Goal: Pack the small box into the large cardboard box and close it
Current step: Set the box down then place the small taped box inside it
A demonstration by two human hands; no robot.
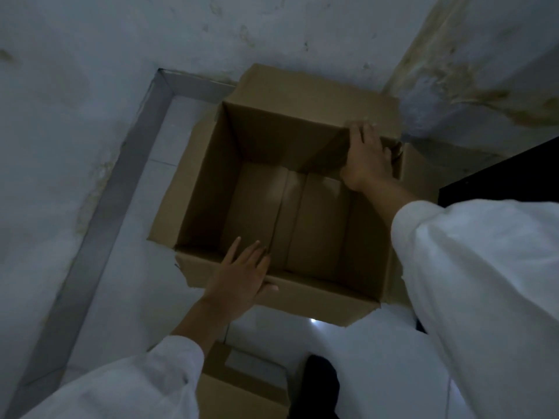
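A: What are the fingers doing?

B: The left hand (pixel 242 273) has its fingers (pixel 234 249) straight and a little spread, lying flat over the near rim of the large cardboard box (pixel 263 152), with the thumb down on the near flap's outer face. They press on it and do not close round anything. The right hand (pixel 366 158) lies palm down on the right-hand flap at the far right corner, fingers extended and slightly apart, their tips at the fold. Whether they curl over the edge cannot be made out in the dim light.

A: And further out?

B: Both arms wear white sleeves (pixel 472 267); the right one reaches across the box's right side.

A: Where are the boxes?

B: The large one stands open on the pale tiled floor (pixel 169 182), in the corner where two stained walls (pixel 90 40) meet, its far flap leaning on the far wall. Inside, only its folded bottom flaps show. The small box (pixel 239 388) sits on the floor near the frame's bottom edge, well short of the large box and just beside the left sleeve, closed, with a pale strip across its top.
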